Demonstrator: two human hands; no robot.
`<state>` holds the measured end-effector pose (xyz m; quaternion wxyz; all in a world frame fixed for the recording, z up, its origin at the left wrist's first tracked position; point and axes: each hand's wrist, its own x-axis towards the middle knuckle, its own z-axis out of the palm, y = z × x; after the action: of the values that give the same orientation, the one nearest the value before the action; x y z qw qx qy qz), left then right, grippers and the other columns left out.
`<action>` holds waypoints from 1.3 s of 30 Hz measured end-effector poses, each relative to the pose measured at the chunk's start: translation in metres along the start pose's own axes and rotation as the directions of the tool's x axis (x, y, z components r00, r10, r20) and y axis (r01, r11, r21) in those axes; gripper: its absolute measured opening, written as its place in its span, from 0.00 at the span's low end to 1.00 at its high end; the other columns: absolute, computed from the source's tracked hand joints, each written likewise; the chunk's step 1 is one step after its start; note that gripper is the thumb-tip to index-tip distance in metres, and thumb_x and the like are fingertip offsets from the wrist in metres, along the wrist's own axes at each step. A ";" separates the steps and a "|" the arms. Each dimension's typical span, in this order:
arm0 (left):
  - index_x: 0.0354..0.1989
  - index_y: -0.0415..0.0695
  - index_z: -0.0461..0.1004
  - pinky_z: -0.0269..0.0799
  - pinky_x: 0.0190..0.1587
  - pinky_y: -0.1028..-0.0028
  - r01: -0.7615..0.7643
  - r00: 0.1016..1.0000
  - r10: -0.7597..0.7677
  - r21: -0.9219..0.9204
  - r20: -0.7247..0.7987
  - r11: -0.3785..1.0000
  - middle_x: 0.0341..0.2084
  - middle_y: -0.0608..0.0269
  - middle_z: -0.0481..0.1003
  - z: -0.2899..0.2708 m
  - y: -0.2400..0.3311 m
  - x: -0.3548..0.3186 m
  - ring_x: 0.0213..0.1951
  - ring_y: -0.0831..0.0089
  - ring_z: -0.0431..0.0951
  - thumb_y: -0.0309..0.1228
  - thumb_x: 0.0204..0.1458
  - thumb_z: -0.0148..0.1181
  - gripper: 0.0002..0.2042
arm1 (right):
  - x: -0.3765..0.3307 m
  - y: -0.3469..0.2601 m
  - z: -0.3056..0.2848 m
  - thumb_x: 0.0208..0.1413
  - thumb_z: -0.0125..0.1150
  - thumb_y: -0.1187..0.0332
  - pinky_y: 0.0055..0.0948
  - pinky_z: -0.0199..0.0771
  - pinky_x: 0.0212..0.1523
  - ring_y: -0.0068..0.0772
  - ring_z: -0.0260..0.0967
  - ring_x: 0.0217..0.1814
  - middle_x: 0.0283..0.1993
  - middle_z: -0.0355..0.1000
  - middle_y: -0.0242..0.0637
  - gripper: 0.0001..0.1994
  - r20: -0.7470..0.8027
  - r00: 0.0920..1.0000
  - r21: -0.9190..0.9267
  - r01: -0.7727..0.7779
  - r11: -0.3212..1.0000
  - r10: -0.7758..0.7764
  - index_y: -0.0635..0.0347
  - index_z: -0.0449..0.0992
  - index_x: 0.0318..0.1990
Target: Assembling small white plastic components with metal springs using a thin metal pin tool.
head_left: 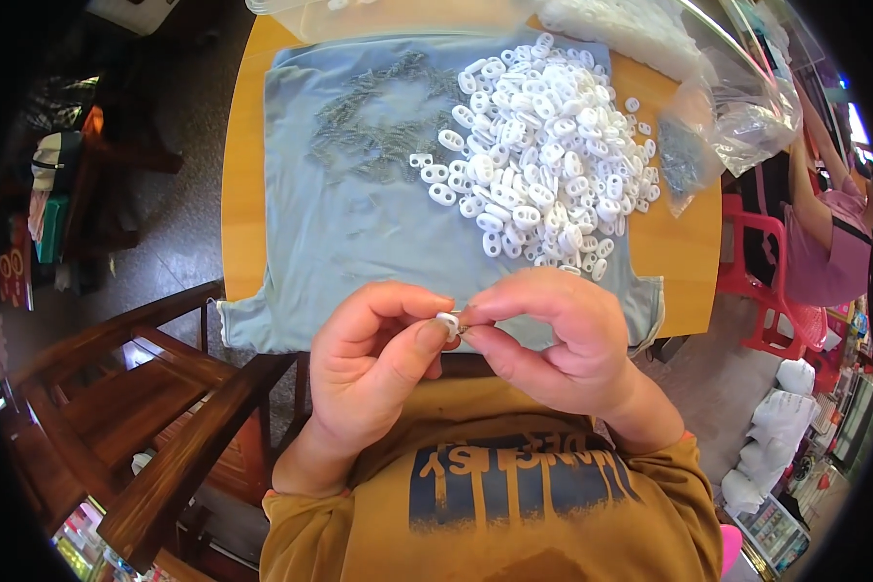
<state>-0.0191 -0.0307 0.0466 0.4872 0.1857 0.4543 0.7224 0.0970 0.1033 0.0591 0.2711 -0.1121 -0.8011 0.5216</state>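
Note:
Just in front of my chest, my left hand (378, 354) pinches a small white two-hole plastic piece (448, 322) between thumb and fingertips. Against it, my right hand (553, 335) closes thumb and forefinger on a tiny metallic bit (463, 329), which looks like a small spring; the fingertips hide most of it. Beyond my hands, a large heap of oval white two-hole pieces (543, 145) lies on a blue-grey cloth (359, 242). To the left of the heap, many thin grey metal springs (388, 116) are spread loosely.
The cloth covers a wooden table (242, 175). At its far edge stand a clear plastic tub (388, 21) and bags (630, 34); another clear bag (689, 155) is at right. A wooden chair (155, 388) is at left. A person in pink (829, 242) sits beyond a red stool (757, 242).

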 end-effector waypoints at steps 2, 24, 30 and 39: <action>0.42 0.38 0.69 0.66 0.28 0.86 0.002 1.000 -0.002 0.012 0.003 1.000 0.32 0.64 0.74 0.002 0.000 -0.001 0.32 0.85 0.72 0.21 0.54 0.53 0.08 | -0.002 0.000 -0.001 0.41 0.63 0.80 0.27 0.70 0.29 0.34 0.73 0.29 0.30 0.73 0.35 0.12 -0.008 1.000 0.001 0.024 1.000 -0.024 0.60 0.72 0.36; 0.35 0.37 0.73 0.66 0.26 0.79 -0.203 0.968 0.249 0.638 0.019 0.742 0.23 0.60 0.73 0.000 -0.009 0.004 0.23 0.75 0.71 0.15 0.46 0.57 0.08 | -0.004 0.007 0.002 0.35 0.60 0.80 0.27 0.70 0.28 0.32 0.71 0.28 0.29 0.71 0.32 0.15 0.081 0.963 -0.345 0.268 0.900 -0.256 0.61 0.71 0.36; 0.37 0.36 0.73 0.69 0.26 0.79 -0.242 0.967 0.242 0.606 0.083 0.758 0.23 0.59 0.74 -0.006 -0.012 0.006 0.23 0.74 0.76 0.15 0.47 0.56 0.09 | -0.005 0.010 0.003 0.35 0.59 0.81 0.29 0.70 0.27 0.34 0.70 0.26 0.27 0.70 0.32 0.14 0.042 0.989 -0.199 0.147 0.969 -0.141 0.62 0.70 0.34; 0.38 0.36 0.73 0.69 0.25 0.81 -0.156 0.986 0.165 0.599 0.040 0.786 0.23 0.59 0.74 -0.004 -0.008 0.005 0.22 0.76 0.75 0.15 0.47 0.55 0.09 | -0.004 0.007 -0.002 0.39 0.62 0.83 0.30 0.70 0.29 0.37 0.71 0.29 0.28 0.71 0.36 0.13 0.079 0.997 -0.160 -0.001 0.987 0.013 0.59 0.72 0.34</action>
<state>-0.0202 -0.0272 0.0366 0.3372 0.3629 0.6452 0.5816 0.1008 0.1063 0.0525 0.2272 -0.1154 -0.8502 0.4606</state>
